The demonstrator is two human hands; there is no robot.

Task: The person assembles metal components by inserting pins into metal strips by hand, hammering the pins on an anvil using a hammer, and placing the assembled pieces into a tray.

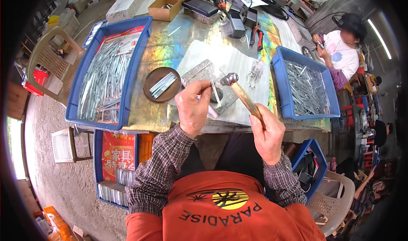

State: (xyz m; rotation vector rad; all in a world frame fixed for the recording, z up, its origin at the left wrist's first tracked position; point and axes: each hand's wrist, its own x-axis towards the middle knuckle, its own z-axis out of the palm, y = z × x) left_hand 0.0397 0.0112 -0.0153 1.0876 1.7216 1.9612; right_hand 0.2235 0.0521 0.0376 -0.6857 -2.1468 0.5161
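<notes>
Over the gray block [199,74] in the head view, the thing to watch is your left hand [194,107]. Its thumb and forefinger are pinched on a thin metal rod [215,91], and the steel head [230,78] of your hammer [245,97] hangs just beside it, between 2 and 3 o'clock from those fingertips. If a swing came in off line, or glanced off something that skinny, you could easily smack a finger. Second worry: a loose pinch might let the rod twist or skip, so a blow would land crooked and bend it. Can't tell whether its lower end touches the block or the dark round part [220,94] behind it; if it's unsupported, expect more bounce. Your right hand [267,132] is wrapped around the hammer's wooden handle, well apart from the left, and a slack grip there could let the head roll.

As for where stuff sits, the rod is at 2 o'clock from your left hand and 10 o'clock from your right. More rods lie in the brown dish [154,76], 10 o'clock from your left hand, near enough that a careless wrist could tip it. Rod-filled blue trays flank you: the left tray [137,66] between 9 and 10 o'clock from your left hand, the right tray [282,88] between 1 and 2 from your right.
</notes>
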